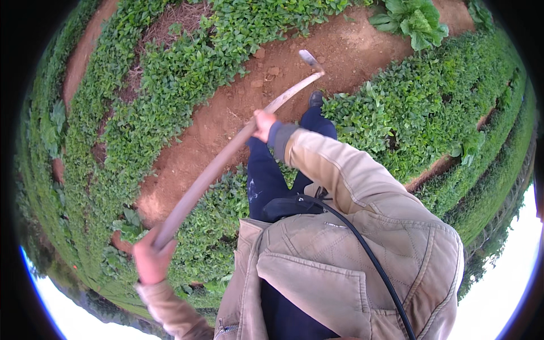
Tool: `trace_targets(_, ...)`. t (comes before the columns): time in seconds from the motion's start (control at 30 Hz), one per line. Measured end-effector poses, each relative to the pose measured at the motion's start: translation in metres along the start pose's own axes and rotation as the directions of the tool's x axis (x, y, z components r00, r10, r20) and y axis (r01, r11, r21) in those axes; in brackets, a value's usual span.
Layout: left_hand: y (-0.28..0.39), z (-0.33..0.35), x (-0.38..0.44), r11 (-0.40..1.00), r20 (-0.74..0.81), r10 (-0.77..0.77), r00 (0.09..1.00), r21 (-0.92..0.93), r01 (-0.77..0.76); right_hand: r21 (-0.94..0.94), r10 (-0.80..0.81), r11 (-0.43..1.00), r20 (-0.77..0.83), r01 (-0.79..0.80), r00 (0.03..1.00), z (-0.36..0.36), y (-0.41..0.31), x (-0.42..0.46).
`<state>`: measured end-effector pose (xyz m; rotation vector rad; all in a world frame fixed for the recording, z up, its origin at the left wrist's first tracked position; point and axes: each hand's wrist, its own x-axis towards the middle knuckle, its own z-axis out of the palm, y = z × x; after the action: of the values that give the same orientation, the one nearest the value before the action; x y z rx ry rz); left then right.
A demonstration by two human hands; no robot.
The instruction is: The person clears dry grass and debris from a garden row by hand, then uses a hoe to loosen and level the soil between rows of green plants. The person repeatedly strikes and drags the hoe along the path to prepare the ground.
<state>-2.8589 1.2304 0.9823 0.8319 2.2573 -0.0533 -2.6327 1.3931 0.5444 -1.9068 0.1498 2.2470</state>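
A hoe with a long wooden handle (208,172) slants across the view, from low at the left to the upper middle. My left hand (152,257) is closed around the butt end of the handle. Farther along the shaft, my right hand (264,123) grips it in front of my legs. At the far end the metal hoe blade (309,58) shows over a strip of bare reddish soil (221,110). Whether the blade touches the ground I cannot tell.
Low leafy green plants (178,80) grow in rows on both sides of the soil strip. A large leafy vegetable, lettuce-like (414,21), stands at the upper right. My shoe (315,99) is beside the plants, near the blade. Dry straw (176,23) lies among the left rows.
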Motion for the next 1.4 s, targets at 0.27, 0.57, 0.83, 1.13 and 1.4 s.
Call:
trace_targets(0.27, 0.025, 0.011, -0.016, 0.997, -0.057, 0.068, 0.996, 0.028, -0.067, -0.033, -0.056, 0.998, -0.074, 0.054, 0.996, -0.011, -0.018, -0.004)
trace_targets(0.57, 0.024, -0.03, -0.006, 0.973, 0.035, 0.058, 0.998, -0.224, -0.049, -0.077, -0.091, 0.993, -0.011, 0.09, 0.996, -0.012, -0.069, -0.037)
trace_targets(0.83, 0.148, -0.008, -0.021, 0.983, -0.086, 0.158, 0.984, -0.08, -0.165, -0.273, -0.084, 0.959, -0.019, 0.076, 0.996, -0.061, -0.152, -0.012)
trace_targets(1.13, 0.288, 0.019, -0.095, 0.853, -0.745, 0.292, 0.6, -0.081, -0.515, -0.465, 0.019, 0.881, 0.23, 0.093, 0.973, -0.028, -0.216, -0.117)
trace_targets(1.4, 0.353, 0.013, -0.068, 0.794, -0.758, 0.515, 0.399, 0.247, -0.555, -0.799, -0.255, 0.269, 0.48, 0.538, 0.84, -0.181, -0.348, -0.202)
